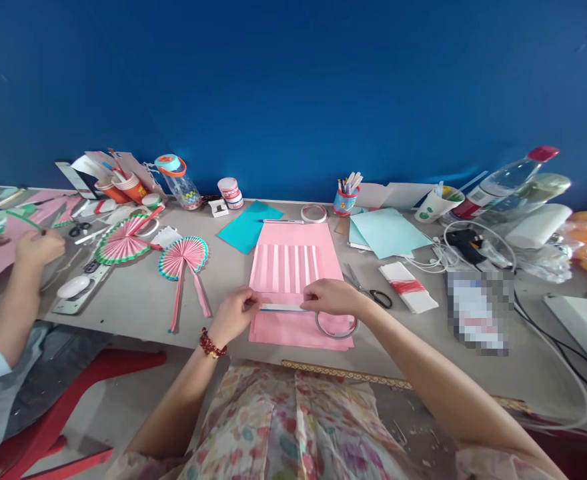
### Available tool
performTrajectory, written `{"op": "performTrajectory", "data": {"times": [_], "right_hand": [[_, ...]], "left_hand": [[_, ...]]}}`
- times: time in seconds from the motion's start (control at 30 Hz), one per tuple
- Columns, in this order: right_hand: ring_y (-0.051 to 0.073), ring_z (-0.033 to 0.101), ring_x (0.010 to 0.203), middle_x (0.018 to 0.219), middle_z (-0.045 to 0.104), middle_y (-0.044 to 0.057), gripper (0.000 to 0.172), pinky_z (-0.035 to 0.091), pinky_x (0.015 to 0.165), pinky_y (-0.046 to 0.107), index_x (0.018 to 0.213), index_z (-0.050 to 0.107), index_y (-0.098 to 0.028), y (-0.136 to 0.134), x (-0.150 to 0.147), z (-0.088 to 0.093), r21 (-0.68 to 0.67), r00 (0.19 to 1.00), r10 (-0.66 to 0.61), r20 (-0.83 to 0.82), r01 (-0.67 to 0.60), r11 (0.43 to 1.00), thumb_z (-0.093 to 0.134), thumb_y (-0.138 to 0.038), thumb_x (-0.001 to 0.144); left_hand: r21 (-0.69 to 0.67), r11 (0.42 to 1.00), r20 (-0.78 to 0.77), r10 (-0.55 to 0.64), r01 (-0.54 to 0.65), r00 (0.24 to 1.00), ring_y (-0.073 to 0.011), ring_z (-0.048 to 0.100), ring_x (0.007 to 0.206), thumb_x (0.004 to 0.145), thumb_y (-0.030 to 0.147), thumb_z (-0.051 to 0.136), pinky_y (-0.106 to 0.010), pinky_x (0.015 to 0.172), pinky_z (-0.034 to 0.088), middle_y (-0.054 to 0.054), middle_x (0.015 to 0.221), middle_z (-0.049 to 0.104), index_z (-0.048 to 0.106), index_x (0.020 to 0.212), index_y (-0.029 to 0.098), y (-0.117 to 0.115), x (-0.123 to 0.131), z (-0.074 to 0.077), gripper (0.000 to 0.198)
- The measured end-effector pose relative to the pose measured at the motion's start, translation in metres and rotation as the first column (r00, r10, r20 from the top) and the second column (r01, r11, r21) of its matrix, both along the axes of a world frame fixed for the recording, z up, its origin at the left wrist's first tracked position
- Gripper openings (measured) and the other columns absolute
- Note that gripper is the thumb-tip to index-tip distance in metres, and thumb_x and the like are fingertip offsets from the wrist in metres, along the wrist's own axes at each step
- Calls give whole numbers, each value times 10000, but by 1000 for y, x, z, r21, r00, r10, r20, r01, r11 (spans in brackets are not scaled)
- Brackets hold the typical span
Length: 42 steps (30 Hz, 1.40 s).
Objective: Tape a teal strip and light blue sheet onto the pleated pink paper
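Note:
A pink sheet of paper [293, 260] lies on the grey table [233, 280] in front of me, its far half pleated into narrow folds. My left hand [233, 313] and my right hand [331, 297] sit at its near part, both closed in a pinch on a thin white strip [281, 307] stretched between them. The strip looks like tape pulled from a clear tape roll [337, 325] that lies under my right hand. A red bead bracelet is on my left wrist.
Scissors [371, 290] lie right of the sheet. Two finished pink paper fans [183, 260] [121, 243] lie to the left. Teal paper [248, 225], pale blue sheets [386, 232], a pen cup [346, 197], bottles and cables are around. Another person's hand [38, 247] works at far left.

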State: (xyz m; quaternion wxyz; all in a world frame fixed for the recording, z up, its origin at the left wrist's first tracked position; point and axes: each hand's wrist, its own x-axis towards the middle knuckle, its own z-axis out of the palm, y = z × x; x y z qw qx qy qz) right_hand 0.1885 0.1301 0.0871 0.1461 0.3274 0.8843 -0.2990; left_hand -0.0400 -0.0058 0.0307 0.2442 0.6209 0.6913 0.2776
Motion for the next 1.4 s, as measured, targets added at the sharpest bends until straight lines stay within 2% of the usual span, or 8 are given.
{"op": "performTrajectory", "data": {"times": [0.2, 0.43, 0.73, 1.03, 1.2, 1.4], "right_hand": [[152, 586, 729, 789, 687, 11, 218, 295, 561, 237, 740, 616, -201, 5, -2, -5, -58, 999, 44, 19, -42, 997, 533, -368, 852], [147, 580, 730, 805, 699, 7, 221, 294, 566, 237, 722, 611, -196, 12, -5, -15, -101, 997, 77, 2, -76, 992, 529, -368, 835], [152, 548, 689, 755, 654, 13, 208, 269, 540, 248, 691, 582, -203, 9, -5, -17, -41, 997, 71, 28, -70, 997, 520, -355, 819], [144, 550, 686, 752, 665, 8, 212, 273, 545, 238, 688, 584, -200, 11, -4, -19, -86, 998, 66, 4, -66, 994, 530, -360, 817], [139, 547, 689, 756, 659, 6, 215, 279, 549, 240, 700, 589, -194, 12, 0, -16, -90, 997, 68, -25, -70, 993, 527, -356, 827], [135, 552, 694, 760, 655, -1, 248, 300, 570, 236, 723, 601, -190, 20, 8, -8, -143, 992, 56, -109, -71, 987, 523, -388, 849]], "left_hand": [[20, 1000, -62, -7, 8, 998, -169, 591, 783, 792, 114, 556, -262, 713, 424, -10, 787, 619, 583, 733, 203, 1, 1, -2, 111], [-7, 1000, -77, -24, 24, 997, -160, 589, 758, 776, 99, 558, -264, 708, 419, -9, 801, 631, 588, 723, 201, 3, -1, 0, 119], [-18, 1000, -98, -26, 25, 995, -167, 595, 781, 792, 112, 567, -273, 734, 425, -13, 806, 641, 602, 726, 201, 4, 0, 1, 117], [-1, 1000, -118, -27, 27, 993, -171, 598, 778, 781, 98, 574, -274, 722, 415, -9, 801, 638, 595, 718, 205, 4, 1, 1, 125], [28, 998, -72, -46, 48, 996, -163, 587, 768, 797, 97, 541, -263, 724, 426, -14, 797, 622, 564, 727, 200, 4, 4, 7, 127], [57, 993, 49, -103, 100, 994, -160, 605, 808, 851, 176, 523, -259, 765, 454, -12, 844, 617, 540, 774, 206, 13, -2, 17, 84]]}}
